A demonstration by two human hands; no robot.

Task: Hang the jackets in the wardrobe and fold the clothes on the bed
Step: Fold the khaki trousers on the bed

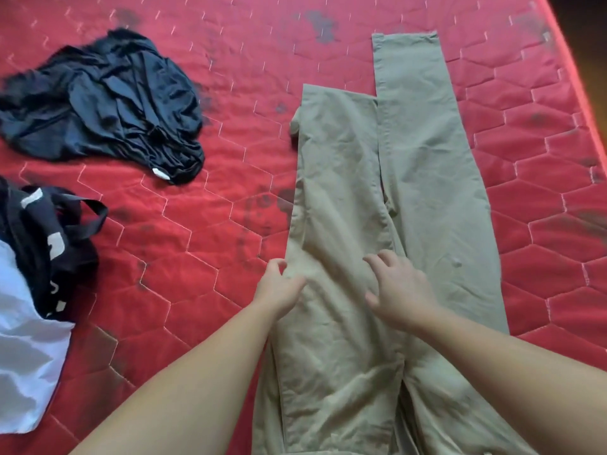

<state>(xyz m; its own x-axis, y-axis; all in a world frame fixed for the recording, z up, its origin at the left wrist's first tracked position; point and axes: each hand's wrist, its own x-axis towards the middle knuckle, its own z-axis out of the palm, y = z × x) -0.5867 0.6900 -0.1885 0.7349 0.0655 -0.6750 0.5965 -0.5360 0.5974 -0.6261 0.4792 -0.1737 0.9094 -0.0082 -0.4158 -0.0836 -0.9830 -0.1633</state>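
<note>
Head view. Tan trousers spread long on the red bed, near the right side, waist end close, leg ends far away. Left leg doubled back on itself, so shorter; right leg stretched out full, up toward the far edge.

Left hand at the left edge of the trousers, fingers curled on the cloth, maybe pinching a bit of it; too blurry to be sure. Right hand just beside it, on or just over the middle of the trousers, fingers spread wide and loose, holding nothing.

Could go wrong: a tug on one edge only, and the doubled-back leg slides off crooked. Soft cloth, so easy to bunch up under a push. Bumps left inside, and a lumpy fold after. Long right leg close to the bed's side, so maybe a slip over the edge with a hard pull.

More still to do, most likely: a crumpled dark blue garment well apart on the left, and a black piece with white marks lying partly on a white cloth at the left edge.

Hard to see: waist of the trousers cut off at the bottom. White cloth cut off at the side. No wardrobe or jackets showing. Dark smudges on the bed cover; stains or shadow, hard to tell. Hands a bit blurry.
</note>
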